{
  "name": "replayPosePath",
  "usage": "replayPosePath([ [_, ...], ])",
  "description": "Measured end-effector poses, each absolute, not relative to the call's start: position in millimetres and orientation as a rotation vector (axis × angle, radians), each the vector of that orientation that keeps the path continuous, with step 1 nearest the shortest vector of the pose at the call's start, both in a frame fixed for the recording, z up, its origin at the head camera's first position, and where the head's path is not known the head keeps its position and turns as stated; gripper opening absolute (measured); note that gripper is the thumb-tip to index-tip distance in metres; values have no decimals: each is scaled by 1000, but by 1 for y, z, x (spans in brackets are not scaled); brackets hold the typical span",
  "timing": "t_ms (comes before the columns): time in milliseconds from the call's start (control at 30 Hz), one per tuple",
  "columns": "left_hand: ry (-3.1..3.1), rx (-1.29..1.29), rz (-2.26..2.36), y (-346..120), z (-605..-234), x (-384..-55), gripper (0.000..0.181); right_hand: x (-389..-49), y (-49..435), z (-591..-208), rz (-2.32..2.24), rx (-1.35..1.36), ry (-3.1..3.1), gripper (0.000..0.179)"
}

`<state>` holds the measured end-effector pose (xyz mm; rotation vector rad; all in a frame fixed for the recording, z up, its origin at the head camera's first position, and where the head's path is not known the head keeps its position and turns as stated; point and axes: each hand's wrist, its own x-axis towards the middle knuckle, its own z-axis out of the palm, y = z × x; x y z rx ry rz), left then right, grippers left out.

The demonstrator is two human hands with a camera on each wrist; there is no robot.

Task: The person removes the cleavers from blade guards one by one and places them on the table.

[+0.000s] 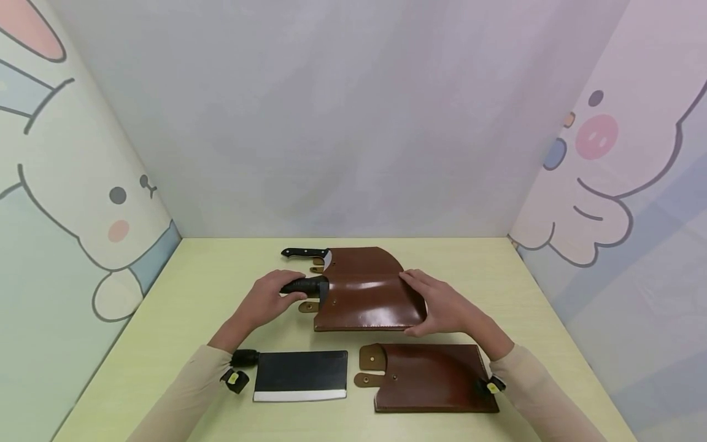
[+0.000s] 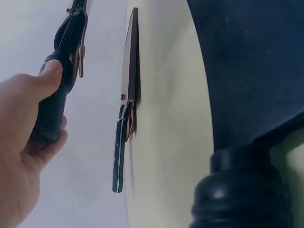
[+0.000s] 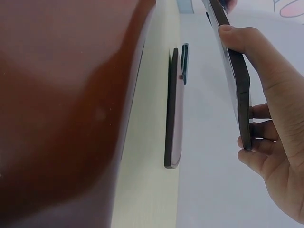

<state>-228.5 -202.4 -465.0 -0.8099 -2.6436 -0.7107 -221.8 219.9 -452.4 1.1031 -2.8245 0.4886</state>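
My left hand point(image 1: 269, 299) grips the black handle point(image 1: 301, 285) of a knife, thumb along it in the left wrist view. Most of that knife's blade is hidden inside a glossy brown leather sheath point(image 1: 371, 304), held above the table. At the sheath's right end my right hand point(image 1: 444, 305) pinches the edge, thumb on the near side and fingers on the far side, as the right wrist view shows. An unfastened snap strap point(image 1: 309, 307) sticks out beside the handle. Just behind lies another brown sheath point(image 1: 364, 258), holding a knife with a riveted black handle point(image 1: 304, 252).
On the pale yellow table point(image 1: 166, 368), a bare cleaver point(image 1: 301, 370) with a dark blade and bright edge lies at front left. A third brown sheath point(image 1: 433, 376), its straps out to the left, lies under my right forearm. Cartoon-printed walls point(image 1: 342, 123) enclose the table.
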Motion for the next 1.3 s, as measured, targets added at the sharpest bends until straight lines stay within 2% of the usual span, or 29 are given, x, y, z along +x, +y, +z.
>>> replayPosePath([
  [1300,-2551,-806,-770,-209,-469,-223,45,-215,224,-456,518,1075,-2865,116],
])
